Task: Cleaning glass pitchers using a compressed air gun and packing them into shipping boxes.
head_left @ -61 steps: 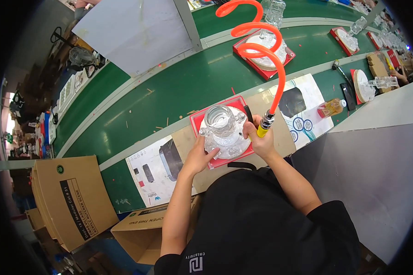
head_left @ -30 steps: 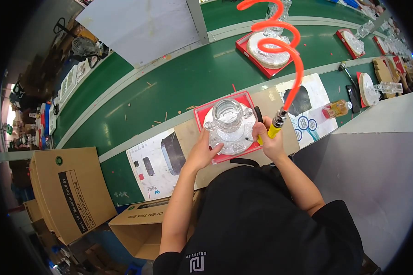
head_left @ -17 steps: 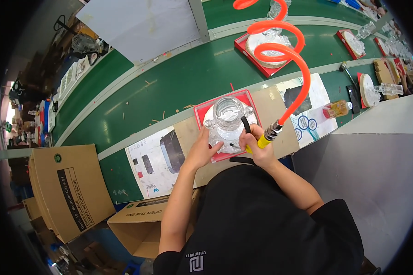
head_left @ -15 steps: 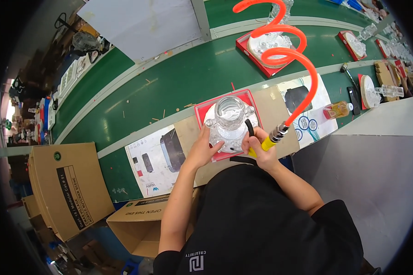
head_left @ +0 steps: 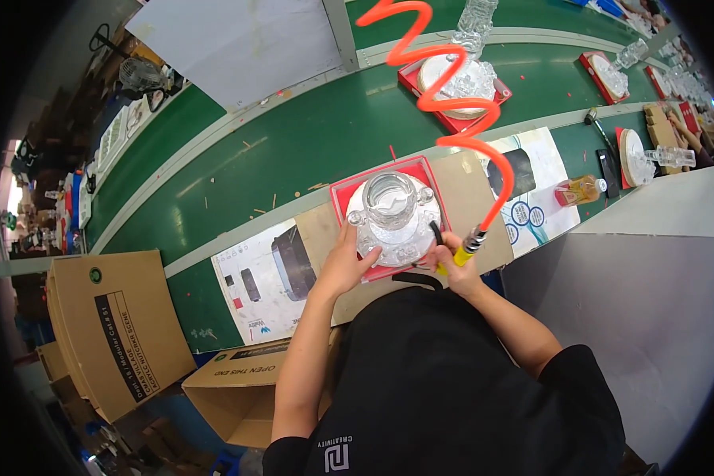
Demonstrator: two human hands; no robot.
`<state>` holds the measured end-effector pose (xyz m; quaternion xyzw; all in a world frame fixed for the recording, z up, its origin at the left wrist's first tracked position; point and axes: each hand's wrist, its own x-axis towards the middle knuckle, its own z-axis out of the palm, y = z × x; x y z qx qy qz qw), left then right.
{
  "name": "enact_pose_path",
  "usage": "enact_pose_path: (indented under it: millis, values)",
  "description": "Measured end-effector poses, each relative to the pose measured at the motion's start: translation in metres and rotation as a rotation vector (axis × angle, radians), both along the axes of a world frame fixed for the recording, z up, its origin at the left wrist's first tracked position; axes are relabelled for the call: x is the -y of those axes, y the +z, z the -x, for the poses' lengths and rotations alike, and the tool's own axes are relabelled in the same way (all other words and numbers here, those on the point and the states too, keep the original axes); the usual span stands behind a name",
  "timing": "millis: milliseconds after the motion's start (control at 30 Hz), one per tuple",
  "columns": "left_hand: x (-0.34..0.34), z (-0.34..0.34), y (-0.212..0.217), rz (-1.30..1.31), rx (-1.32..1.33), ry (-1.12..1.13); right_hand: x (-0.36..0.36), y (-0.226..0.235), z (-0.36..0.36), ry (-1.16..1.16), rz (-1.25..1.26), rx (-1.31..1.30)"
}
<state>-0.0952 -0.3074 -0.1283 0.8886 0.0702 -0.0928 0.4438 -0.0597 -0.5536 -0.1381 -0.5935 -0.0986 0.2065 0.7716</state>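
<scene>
A clear plastic ornament (head_left: 390, 202) with a hollow upright cylinder stands on a round white base. That base sits in a red tray (head_left: 343, 194) directly in front of me. My left hand (head_left: 346, 260) grips the near left edge of the base, its thumb over the top. In my right hand (head_left: 456, 268) is a yellow air blow gun (head_left: 462, 255), its black nozzle (head_left: 436, 232) angled toward the right side of the base. An orange coiled hose (head_left: 503, 190) runs up from the gun's metal coupling. My right fingertips are partly hidden.
Another ornament in a red tray (head_left: 408, 79) lies farther off on the green bench (head_left: 309, 131), with more to the right. A drink bottle (head_left: 581, 190) lies by a black-handled tool. Cardboard boxes (head_left: 147, 325) stand at left; flattened printed cardboard (head_left: 254, 289) lies under the work.
The blow gun has dipped and shifted slightly toward me, its nozzle now lower beside the base. The hose coils have swung left. My left hand keeps its place on the base.
</scene>
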Motion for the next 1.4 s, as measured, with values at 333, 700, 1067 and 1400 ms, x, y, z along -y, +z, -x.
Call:
enact_pose_path:
  millis: [333, 700, 1067, 1400]
  values:
    - [-0.002, 0.000, 0.005, -0.030, -0.051, -0.037, 0.041, -0.004, -0.042, -0.285, 0.042, 0.045]
    - [-0.002, -0.003, 0.004, -0.002, -0.116, -0.060, -0.001, -0.002, -0.119, -0.337, 0.041, 0.197]
    - [-0.009, 0.005, -0.018, 0.064, -0.235, -0.070, -0.081, -0.015, -0.194, -0.145, -0.058, 0.105]
    - [-0.006, 0.003, -0.010, 0.094, -0.295, -0.084, -0.105, 0.004, -0.190, 0.141, -0.161, 0.002]
